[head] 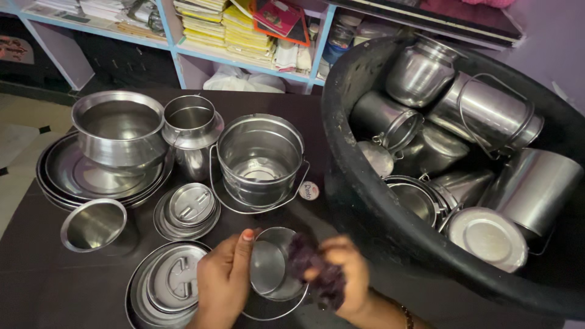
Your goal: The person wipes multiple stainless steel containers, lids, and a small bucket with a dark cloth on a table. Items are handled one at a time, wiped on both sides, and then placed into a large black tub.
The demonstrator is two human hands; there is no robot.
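My left hand (222, 281) grips the side of a small steel pail (269, 263) that is tilted with its mouth towards me, low in the middle of the view. My right hand (346, 272) presses a dark purple cloth (314, 268) against the pail's rim and inside. The pail's thin wire handle hangs below it, over the dark table.
A steel bucket (260, 157) with a wire handle, a narrow-necked pot (190, 131), a wide pot on stacked plates (119, 131), a small bowl (92, 224) and flat lids (189, 206) stand on the dark table (42, 268). A big black tub (359, 201) at right holds several steel vessels. Shelves of papers line the back.
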